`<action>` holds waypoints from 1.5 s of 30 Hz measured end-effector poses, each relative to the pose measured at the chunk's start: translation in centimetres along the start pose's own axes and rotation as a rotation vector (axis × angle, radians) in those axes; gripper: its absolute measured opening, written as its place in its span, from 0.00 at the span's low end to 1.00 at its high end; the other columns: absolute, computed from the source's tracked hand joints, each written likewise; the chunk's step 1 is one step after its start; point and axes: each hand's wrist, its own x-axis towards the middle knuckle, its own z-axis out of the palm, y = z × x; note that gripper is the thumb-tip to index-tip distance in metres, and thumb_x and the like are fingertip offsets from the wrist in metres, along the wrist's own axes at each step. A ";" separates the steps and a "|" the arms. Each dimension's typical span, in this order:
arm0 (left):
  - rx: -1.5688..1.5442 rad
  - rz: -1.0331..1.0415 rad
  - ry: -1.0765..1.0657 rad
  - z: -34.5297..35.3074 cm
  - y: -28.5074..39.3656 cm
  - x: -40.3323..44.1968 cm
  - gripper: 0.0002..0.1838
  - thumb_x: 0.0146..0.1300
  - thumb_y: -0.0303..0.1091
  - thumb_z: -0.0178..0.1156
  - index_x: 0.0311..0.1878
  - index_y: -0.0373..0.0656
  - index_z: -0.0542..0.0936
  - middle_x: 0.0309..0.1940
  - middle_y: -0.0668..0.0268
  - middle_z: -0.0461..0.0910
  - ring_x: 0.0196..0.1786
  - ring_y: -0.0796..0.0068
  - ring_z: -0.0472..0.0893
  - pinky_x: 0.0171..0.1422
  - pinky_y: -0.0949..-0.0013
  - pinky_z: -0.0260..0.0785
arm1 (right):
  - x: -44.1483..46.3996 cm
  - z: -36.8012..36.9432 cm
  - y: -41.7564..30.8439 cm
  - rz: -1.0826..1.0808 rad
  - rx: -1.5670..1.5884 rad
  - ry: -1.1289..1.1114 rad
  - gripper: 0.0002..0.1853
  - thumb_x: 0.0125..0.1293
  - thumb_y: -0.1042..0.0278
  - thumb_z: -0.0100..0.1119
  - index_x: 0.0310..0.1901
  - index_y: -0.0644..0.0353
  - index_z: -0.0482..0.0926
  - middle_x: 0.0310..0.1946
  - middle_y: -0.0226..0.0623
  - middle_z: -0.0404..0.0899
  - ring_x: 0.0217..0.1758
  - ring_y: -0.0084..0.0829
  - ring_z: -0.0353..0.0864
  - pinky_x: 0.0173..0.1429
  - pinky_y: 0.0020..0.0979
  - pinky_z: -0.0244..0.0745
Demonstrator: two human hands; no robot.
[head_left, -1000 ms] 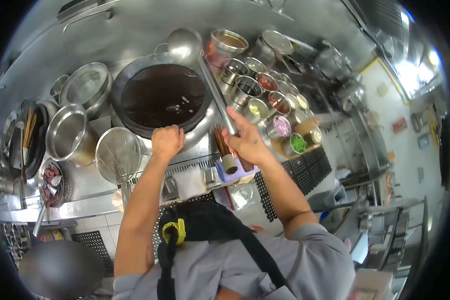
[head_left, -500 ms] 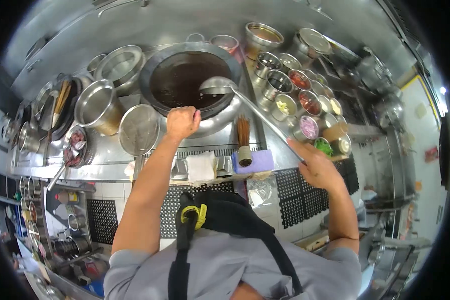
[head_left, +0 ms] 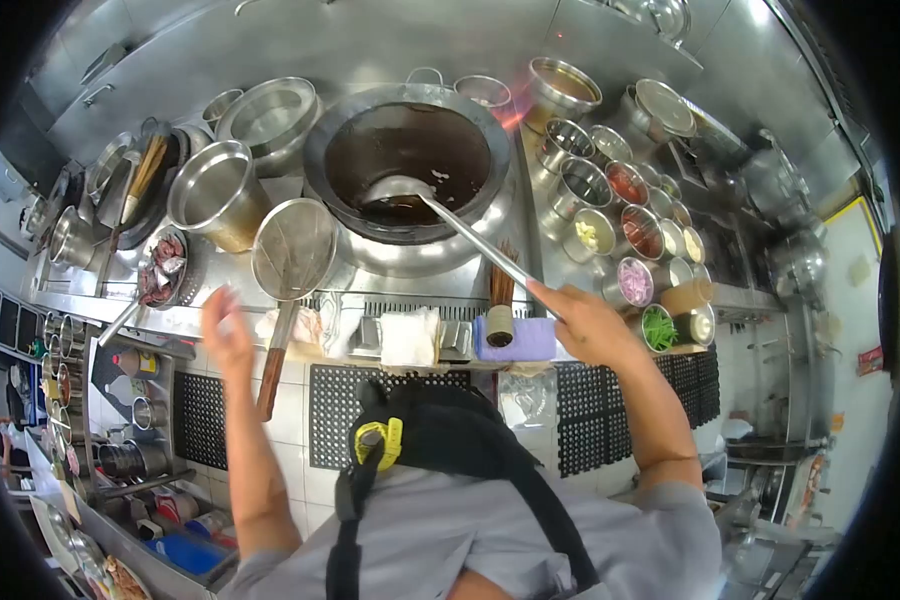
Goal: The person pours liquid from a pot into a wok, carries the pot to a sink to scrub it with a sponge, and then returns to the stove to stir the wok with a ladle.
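The ladle [head_left: 400,188] is dipped into the big pan [head_left: 318,165], gripped by the curled right hand [head_left: 592,325]; a steady hold is needed. The left hand [head_left: 228,328] (blurry) is held half open, empty, near the strainer [head_left: 300,240].

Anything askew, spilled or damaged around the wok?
No clear spill or damage. One oddity: the strainer sits with its wooden grip jutting past the front edge of the counter, near the left hand, where it might get bumped.
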 end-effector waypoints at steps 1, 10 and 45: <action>0.178 0.051 0.095 -3.8 -1.5 -0.9 0.13 0.68 0.26 0.56 0.54 0.33 0.78 0.46 0.56 0.81 0.49 0.65 0.80 0.57 0.66 0.72 | 0.9 0.2 0.0 0.004 0.001 -0.012 0.38 0.55 0.81 0.53 0.72 0.50 0.63 0.38 0.51 0.75 0.41 0.54 0.77 0.48 0.47 0.72; 0.630 -0.517 -0.031 -21.8 -14.1 -26.1 0.12 0.70 0.33 0.53 0.41 0.32 0.80 0.31 0.48 0.80 0.32 0.57 0.79 0.41 0.59 0.72 | 10.6 1.3 -0.5 -0.148 0.068 0.058 0.40 0.54 0.80 0.54 0.72 0.48 0.62 0.38 0.52 0.77 0.42 0.54 0.78 0.48 0.46 0.73; 0.480 -1.183 -0.434 -15.8 -15.4 -36.1 0.17 0.57 0.46 0.58 0.37 0.44 0.86 0.39 0.52 0.85 0.46 0.52 0.83 0.53 0.55 0.75 | 16.7 1.4 9.9 0.311 0.560 0.216 0.39 0.55 0.91 0.45 0.72 0.56 0.63 0.32 0.35 0.79 0.16 0.19 0.69 0.18 0.23 0.65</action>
